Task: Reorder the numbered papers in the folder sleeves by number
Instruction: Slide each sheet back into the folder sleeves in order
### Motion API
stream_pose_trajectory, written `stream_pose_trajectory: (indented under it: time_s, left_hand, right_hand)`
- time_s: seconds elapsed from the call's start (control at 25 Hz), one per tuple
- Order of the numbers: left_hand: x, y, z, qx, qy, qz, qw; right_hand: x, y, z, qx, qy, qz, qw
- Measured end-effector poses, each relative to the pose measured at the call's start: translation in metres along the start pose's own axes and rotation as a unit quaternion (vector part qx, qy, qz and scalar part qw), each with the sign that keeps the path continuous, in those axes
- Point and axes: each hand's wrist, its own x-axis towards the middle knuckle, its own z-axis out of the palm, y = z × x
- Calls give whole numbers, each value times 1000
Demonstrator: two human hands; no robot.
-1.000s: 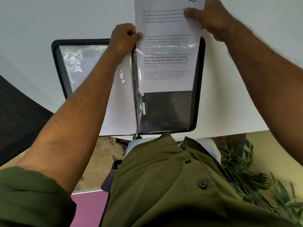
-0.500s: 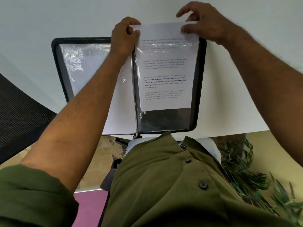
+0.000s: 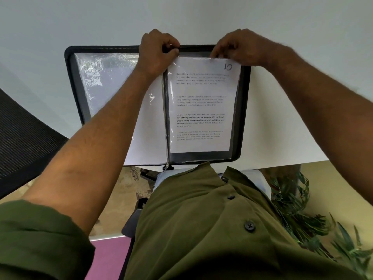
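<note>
Left hand: knuckles up, fingers curled under, thumb and forefinger pinched together at the far edge. Right hand: fingers bent downward, tips pinched likewise, level with the left. Forearms bare, stretched forward from the lower corners and converging. Olive sleeve rolled above the left elbow.

Glossy, crinkled clear plastic sleeves cover matt white paper inside a black cloth-edged folder on a smooth white bench.
</note>
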Motion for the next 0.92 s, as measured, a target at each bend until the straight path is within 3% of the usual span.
stream_pose_trajectory:
  time_s: [0.12,0.28,0.4,0.52,0.6,0.72,0.92]
  left_hand:
    - [-4,-2,5,75,-10,5,997]
    - [-36,13,8,156,-7,35,987]
    - [-79,3,7,185,19,39,982]
    - [-132,-29,9,208,32,-49,976]
    - [-172,-49,7,199,45,-99,974]
    - [-216,-60,1,142,72,-206,966]
    - [-248,-48,-2,15,130,-407,904]
  right_hand:
    - [3,0,10,-74,-13,-31,997]
    - [-2,1,31,-148,-2,3,989]
    - [-14,-13,50,-117,97,19,988]
    - [-41,-29,82,-53,268,57,960]
    - [-61,-37,110,-41,330,65,941]
    - [-85,-41,150,-54,328,65,941]
    - [-126,-40,208,-52,233,79,968]
